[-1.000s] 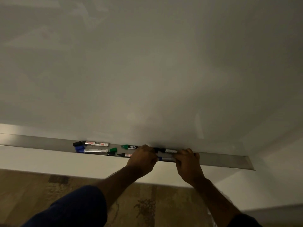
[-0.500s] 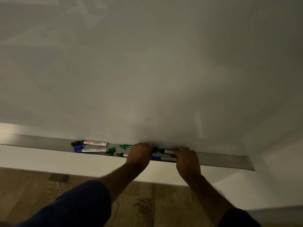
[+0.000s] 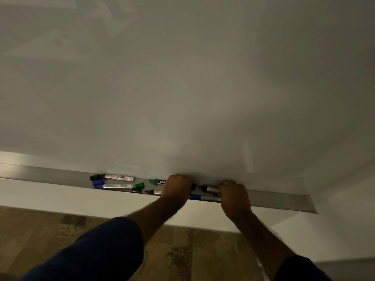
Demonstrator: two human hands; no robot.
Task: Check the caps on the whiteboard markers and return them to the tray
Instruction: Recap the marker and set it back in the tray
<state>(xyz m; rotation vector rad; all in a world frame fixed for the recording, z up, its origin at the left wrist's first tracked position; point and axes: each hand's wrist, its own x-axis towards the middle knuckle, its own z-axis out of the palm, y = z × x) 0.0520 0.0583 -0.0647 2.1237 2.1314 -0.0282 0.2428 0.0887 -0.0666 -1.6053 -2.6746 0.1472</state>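
A long metal tray point(image 3: 284, 200) runs under the whiteboard. My left hand point(image 3: 177, 188) is closed in a fist over the tray, and a black cap point(image 3: 193, 186) sticks out of its right side. My right hand point(image 3: 233, 194) grips a black marker point(image 3: 210, 188) whose bare tip points left at that cap, a small gap apart. A blue marker point(image 3: 203, 197) lies in the tray just in front, between my hands. A green marker point(image 3: 158, 181) and a black-tipped marker point(image 3: 154, 192) lie partly hidden behind my left hand.
Further left in the tray lie a black-capped marker point(image 3: 119, 177), a blue-capped marker point(image 3: 114, 186), a loose green cap point(image 3: 140, 185) and a loose black cap point(image 3: 137, 191). The whiteboard point(image 3: 182, 88) fills the view above. Patterned carpet point(image 3: 182, 256) lies below.
Both hands shifted slightly away from the tray's front edge toward the board. A small gap now shows between the black cap and the marker's tip.
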